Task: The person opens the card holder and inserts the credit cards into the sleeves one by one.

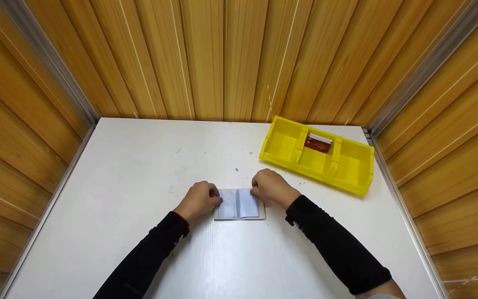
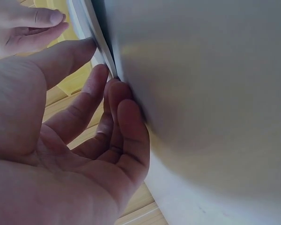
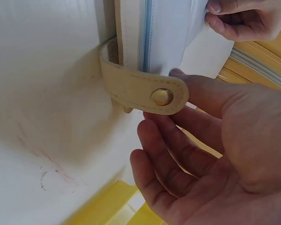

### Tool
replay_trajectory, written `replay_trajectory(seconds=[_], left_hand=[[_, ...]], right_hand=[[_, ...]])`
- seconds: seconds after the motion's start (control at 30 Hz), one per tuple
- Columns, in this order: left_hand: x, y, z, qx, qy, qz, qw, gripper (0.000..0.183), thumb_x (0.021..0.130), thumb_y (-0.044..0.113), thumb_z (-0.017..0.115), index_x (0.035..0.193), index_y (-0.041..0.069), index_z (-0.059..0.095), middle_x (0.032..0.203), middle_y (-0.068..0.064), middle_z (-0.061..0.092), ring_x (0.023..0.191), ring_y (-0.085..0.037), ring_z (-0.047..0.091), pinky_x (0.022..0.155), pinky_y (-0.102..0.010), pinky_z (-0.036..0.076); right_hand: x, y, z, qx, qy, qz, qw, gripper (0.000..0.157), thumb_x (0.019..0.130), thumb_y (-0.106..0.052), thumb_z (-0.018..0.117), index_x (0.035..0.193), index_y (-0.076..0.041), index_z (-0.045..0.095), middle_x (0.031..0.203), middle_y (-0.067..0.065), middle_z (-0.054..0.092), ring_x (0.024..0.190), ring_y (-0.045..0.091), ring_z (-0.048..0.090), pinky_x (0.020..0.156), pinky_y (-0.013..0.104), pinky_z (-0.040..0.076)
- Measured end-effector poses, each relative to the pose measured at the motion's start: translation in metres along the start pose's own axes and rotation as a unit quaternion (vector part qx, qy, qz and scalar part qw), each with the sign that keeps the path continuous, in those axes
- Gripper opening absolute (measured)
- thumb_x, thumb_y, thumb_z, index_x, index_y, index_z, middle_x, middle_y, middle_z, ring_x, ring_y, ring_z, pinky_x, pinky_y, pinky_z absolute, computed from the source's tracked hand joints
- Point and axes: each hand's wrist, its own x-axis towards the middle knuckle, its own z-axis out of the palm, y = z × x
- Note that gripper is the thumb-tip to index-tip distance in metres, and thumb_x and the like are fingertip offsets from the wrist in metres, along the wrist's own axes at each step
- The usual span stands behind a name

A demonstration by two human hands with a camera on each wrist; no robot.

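A small card holder (image 1: 239, 203) with clear plastic sleeves lies spread open on the white table, between the two hands. Its cover is cream, and a strap (image 3: 131, 86) with a round metal snap sticks out from the right side. My left hand (image 1: 199, 199) pinches the holder's left edge, thumb above and fingertips against the underside in the left wrist view. At the upper right edge, my right hand (image 1: 274, 187) pinches the holder near the strap, thumb on the sleeve side. The right wrist view shows its other fingers loosely curled beside the strap.
A yellow tray (image 1: 280, 145) with three compartments stands at the back right, slightly turned. Dark red cards (image 1: 318, 144) lean in its middle compartment. Wood-patterned walls (image 1: 206, 62) enclose the back and sides of the white table (image 1: 147, 158). Small specks dot the tabletop.
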Motion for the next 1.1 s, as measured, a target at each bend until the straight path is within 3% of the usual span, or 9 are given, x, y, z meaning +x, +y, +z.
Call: replay_trajectory(seconds=[0.73,0.93,1.1], left_hand=[[0.001,0.001,0.0,-0.009,-0.004,-0.005,0.9999,0.009,0.095,0.016,0.083,0.09,0.01,0.079,0.09,-0.004,0.066,0.088,-0.02,0.059,0.083,-0.038,0.05],[0.002,0.002,0.0,-0.014,-0.006,-0.002,0.9999,0.009,0.096,0.015,0.083,0.09,0.01,0.079,0.087,-0.002,0.069,0.087,-0.019,0.061,0.081,-0.037,0.051],[0.002,0.002,-0.001,-0.005,-0.005,-0.002,1.0,0.009,0.096,0.015,0.082,0.09,0.009,0.079,0.087,-0.002,0.07,0.088,-0.019,0.061,0.083,-0.038,0.052]], right_hand=[[-0.002,0.001,0.011,-0.029,0.021,-0.01,0.999,0.02,0.1,-0.017,0.08,0.085,-0.005,0.076,0.087,0.009,0.069,0.088,0.028,0.063,0.087,0.047,0.055],[-0.002,0.001,0.012,-0.037,0.025,-0.028,0.999,0.024,0.1,-0.017,0.077,0.08,-0.005,0.077,0.081,0.009,0.07,0.084,0.026,0.061,0.084,0.047,0.055],[-0.003,0.001,0.011,-0.041,0.05,-0.056,0.996,0.022,0.098,-0.013,0.077,0.077,-0.005,0.08,0.078,0.009,0.073,0.081,0.027,0.064,0.081,0.048,0.056]])
